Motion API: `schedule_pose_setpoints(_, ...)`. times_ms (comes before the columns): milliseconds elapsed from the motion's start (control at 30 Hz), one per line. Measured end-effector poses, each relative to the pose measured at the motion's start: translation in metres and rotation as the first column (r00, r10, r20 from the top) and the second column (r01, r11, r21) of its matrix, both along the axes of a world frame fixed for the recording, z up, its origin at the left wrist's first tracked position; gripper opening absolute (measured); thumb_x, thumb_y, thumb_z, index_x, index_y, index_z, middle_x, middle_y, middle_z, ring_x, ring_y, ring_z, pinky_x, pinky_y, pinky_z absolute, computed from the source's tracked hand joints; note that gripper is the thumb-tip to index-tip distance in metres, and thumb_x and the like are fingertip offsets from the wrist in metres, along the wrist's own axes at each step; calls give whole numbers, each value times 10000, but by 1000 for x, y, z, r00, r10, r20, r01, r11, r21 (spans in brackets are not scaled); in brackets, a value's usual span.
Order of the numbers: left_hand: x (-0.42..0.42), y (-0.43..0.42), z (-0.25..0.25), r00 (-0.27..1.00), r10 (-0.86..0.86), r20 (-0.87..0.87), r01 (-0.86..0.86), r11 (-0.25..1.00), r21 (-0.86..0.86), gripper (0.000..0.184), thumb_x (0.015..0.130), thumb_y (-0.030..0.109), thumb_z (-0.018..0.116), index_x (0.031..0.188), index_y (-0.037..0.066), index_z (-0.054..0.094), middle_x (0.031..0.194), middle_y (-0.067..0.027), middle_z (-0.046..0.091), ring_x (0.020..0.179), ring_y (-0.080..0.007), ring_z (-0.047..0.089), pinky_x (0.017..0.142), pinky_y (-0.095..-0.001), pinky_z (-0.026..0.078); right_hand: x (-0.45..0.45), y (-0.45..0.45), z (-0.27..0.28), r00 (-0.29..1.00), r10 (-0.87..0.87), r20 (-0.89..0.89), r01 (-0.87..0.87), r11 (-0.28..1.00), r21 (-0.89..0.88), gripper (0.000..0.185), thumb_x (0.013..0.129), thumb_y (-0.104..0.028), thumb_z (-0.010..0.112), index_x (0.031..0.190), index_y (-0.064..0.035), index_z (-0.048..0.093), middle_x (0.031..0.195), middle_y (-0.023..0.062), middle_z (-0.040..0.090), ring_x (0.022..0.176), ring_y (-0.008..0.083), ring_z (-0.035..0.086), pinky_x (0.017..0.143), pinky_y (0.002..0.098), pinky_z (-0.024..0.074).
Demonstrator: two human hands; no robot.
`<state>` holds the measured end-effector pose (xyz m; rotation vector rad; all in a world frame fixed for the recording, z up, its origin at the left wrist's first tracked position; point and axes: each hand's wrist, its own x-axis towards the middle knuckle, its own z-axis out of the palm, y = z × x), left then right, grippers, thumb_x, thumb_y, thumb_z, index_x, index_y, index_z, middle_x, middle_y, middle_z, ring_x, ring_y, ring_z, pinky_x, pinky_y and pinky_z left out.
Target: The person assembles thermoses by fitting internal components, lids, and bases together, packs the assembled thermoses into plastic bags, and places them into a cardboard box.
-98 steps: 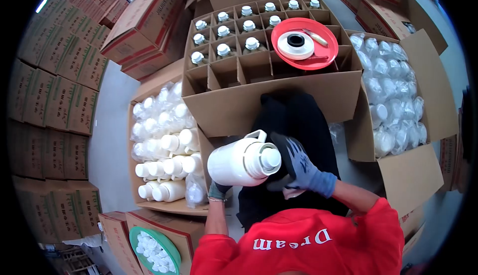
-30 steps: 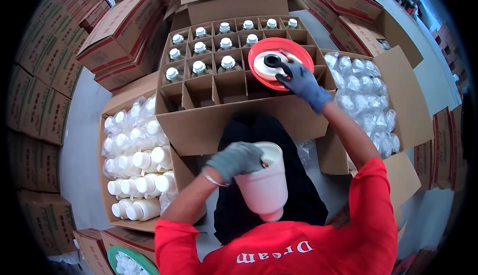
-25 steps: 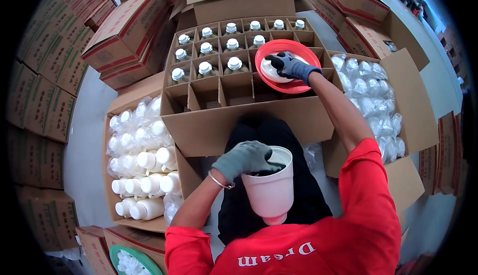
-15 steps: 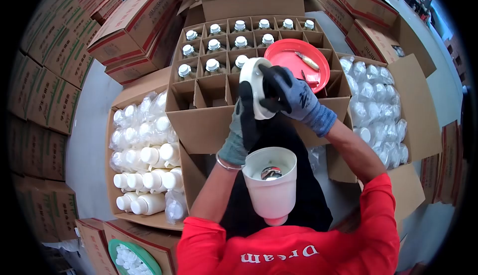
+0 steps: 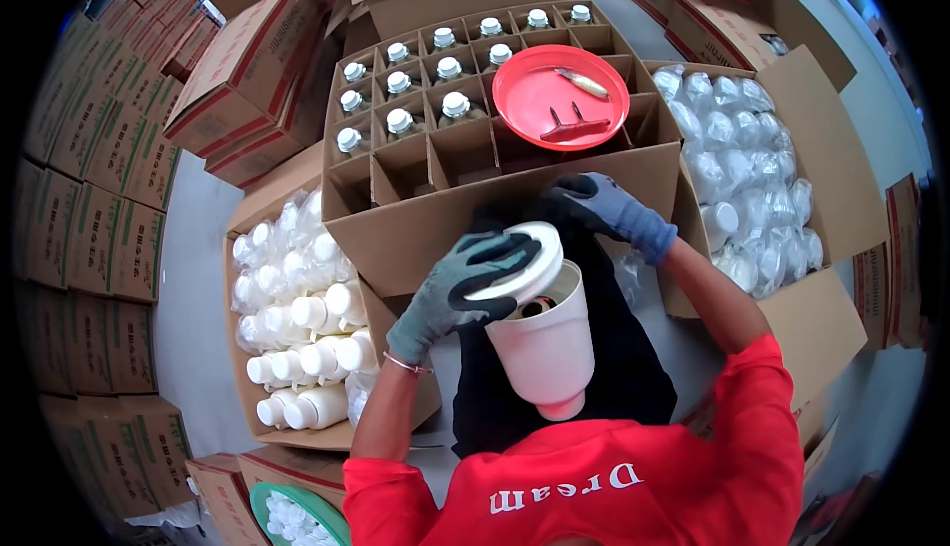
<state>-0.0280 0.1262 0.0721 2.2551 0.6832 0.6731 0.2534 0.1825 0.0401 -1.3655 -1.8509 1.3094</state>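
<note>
I have the shell (image 5: 544,348) between the thighs, wide mouth up and narrow end down towards the red shirt (image 5: 594,487). Something round and dark shows inside the mouth. The left hand (image 5: 435,299) is partly closed round the white ring (image 5: 544,261), fingers spread over its top and thumb lower down. It holds the ring tilted over the near-left part of the mouth; whether the two touch, I can't tell.

The right hand (image 5: 618,215) is beside the carton (image 5: 435,239), its fingers loosely bent towards the dark gap above the lap. I can't make out how far open it is, or whether it has hold of anything.

I judge the step in hand to be bringing ring and mouth together — the ring isn't seated. From here a move would call for levelling the ring, centring it over the mouth and keeping the shell steady.

The red dish (image 5: 520,101) sits on the carton's dividers beside capped bottles (image 5: 455,106). In it lie a slim tool (image 5: 584,83) and a red-handled one (image 5: 576,132) — both apart from my hands.
</note>
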Motion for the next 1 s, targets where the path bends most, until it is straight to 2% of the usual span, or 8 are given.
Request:
schedule_pose_setpoints(167,9,-9,3,991,-112,-70,103,987,-122,580,798,363,721,1333,178,593,1395,-101,537,1256,-362,479,1072,-441,367,-19,-42,14,974,190,-126,-168,972,162,361,964,-266,544,1229,-30,612,1232,131,607,1153,223,580,990,330,449)
schedule_pose_setpoints(333,16,-17,-12,982,-170,-87,163,983,-89,677,741,466,735,1324,155,586,1344,-155,537,1245,-385,465,1092,-480,333,-45,-63,0,975,176,-136,-163,982,97,353,999,-264,502,1249,-25,570,1200,166,585,1097,290,574,983,375,451)
schedule_pose_setpoints(400,13,-29,-9,984,-131,-122,121,989,-87,734,713,506,742,1330,147,572,1313,-169,528,1226,-396,465,1093,-500,323,-45,-55,-28,918,394,55,-336,695,636,350,1001,-257,487,1248,-23,570,1172,171,592,1100,298,565,985,385,443)
schedule_pose_setpoints(500,23,-61,11,967,36,-251,-53,997,-61,804,683,530,745,1339,110,548,1288,-187,505,1208,-409,459,1096,-525,300,-57,-46,13,853,508,-124,-479,854,202,354,1008,-253,468,1254,-21,574,1175,175,599,1115,294,556,989,379,437)
schedule_pose_setpoints(567,35,-73,30,926,147,-347,-147,989,27,649,764,398,724,1270,18,581,1320,-201,522,1235,-414,481,1061,-479,363,-59,-42,-6,807,576,-129,-504,786,359,368,1008,-259,472,1273,-22,566,1199,175,599,1123,286,556,989,377,436)
schedule_pose_setpoints(667,20,-66,-5,950,228,214,-182,959,-215,481,863,342,652,1203,3,624,1244,-200,575,1180,-378,538,1023,-455,418,-46,-53,-12,751,530,-394,-501,846,183,456,931,-254,578,1332,-51,503,1305,177,539,1149,346,540,986,396,439)
schedule_pose_setpoints(800,48,-85,-63,664,602,443,-414,790,-452,337,995,120,482,1292,-23,552,1312,-165,567,1244,-270,524,1039,-351,406,3,-121,33,949,242,202,-314,788,529,614,833,-347,705,1323,-34,509,1246,214,522,1072,392,561,912,420,469)
schedule_pose_setpoints(1000,61,-122,-97,837,547,9,-307,483,-820,308,943,169,616,1202,5,584,1073,-95,633,1004,-177,596,892,-308,467,38,-230,69,662,66,747,29,993,-113,706,787,-673,612,1016,-6,637,881,171,624,765,341,647,659,452,523)
